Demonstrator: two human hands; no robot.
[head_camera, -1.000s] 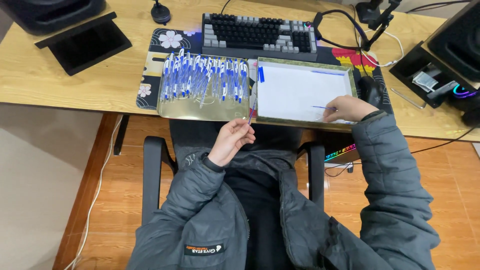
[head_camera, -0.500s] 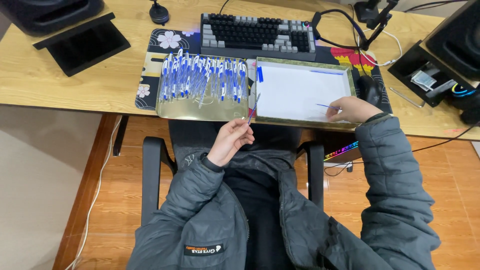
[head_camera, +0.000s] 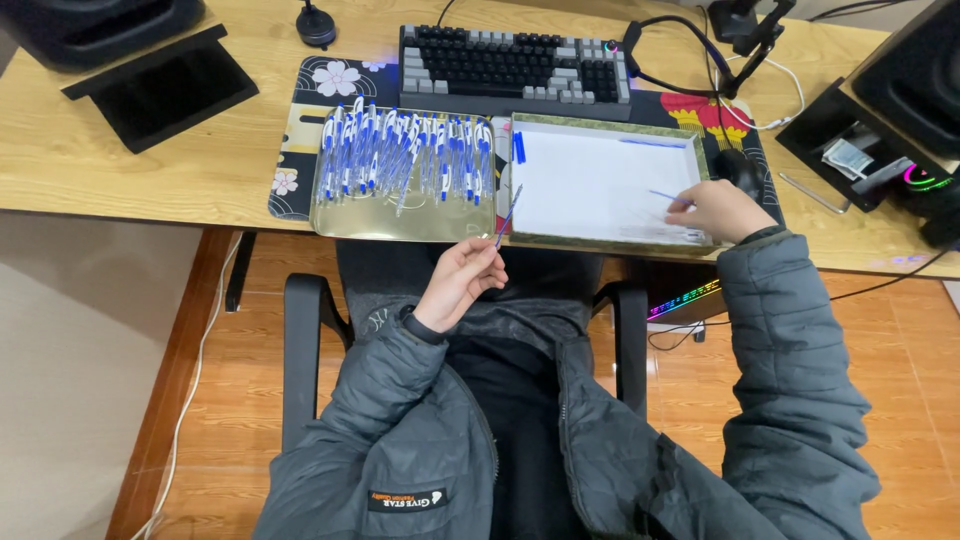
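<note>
Our left hand had its fingers pinched together on a thin pen refill, which slanted up and away from the fingertips so that its tip reached over the seam between the two trays. Our right hand rested inside the white tray, fingers closed on a short blue piece that stuck out to the left of them. Both wrists came out of dark grey padded jacket sleeves.

Nothing lay between either hand and the trays. The gold tray sat just beside the white one, touching along one edge, and held a crowded row of blue and white pens lined up side by side in its far half, while its near half was bare. The white tray held a small blue cap near its far left corner, a thin blue line of parts along its far edge, and a few clear pieces by our right hand, too small to tell apart.

Behind the trays stood a grey and black keyboard on a flowered desk mat. A black stand lay well apart at the far left, and a black box of small items at the right.
</note>
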